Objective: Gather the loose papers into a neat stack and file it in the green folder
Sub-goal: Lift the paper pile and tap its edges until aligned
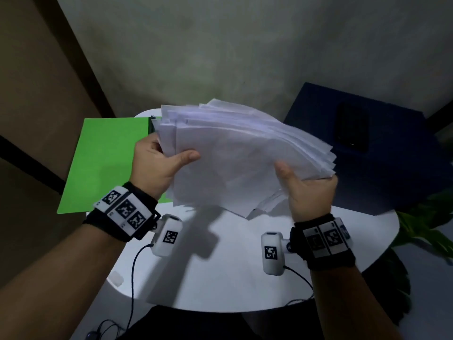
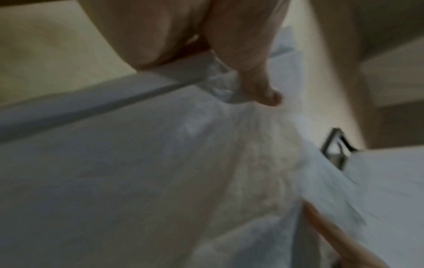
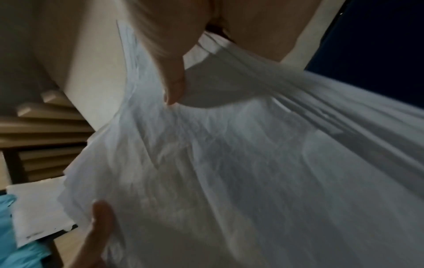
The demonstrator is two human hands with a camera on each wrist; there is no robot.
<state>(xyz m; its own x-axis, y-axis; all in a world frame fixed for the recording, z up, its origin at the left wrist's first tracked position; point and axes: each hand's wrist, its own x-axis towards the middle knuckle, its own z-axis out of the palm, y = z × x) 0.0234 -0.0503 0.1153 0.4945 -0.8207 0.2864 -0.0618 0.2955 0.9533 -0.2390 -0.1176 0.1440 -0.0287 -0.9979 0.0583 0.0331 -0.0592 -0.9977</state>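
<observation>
A thick, uneven stack of white papers [image 1: 240,153] is held up above the round white table [image 1: 220,266], its edges fanned and not aligned. My left hand [image 1: 161,160] grips its left edge, thumb on top. My right hand [image 1: 306,190] grips the lower right corner, thumb on top as well. The green folder [image 1: 105,163] lies flat at the table's left, partly overhanging its rim. In the left wrist view the papers [image 2: 160,181] fill the frame under my thumb [image 2: 263,87]. The right wrist view shows the papers [image 3: 252,163] crumpled and sagging between both hands.
A dark blue box [image 1: 382,148] with a black phone [image 1: 353,128] on it stands at the right, behind the table. Green plant leaves [image 1: 426,224] reach in at the right edge. Wrist camera cables hang over the table's near edge.
</observation>
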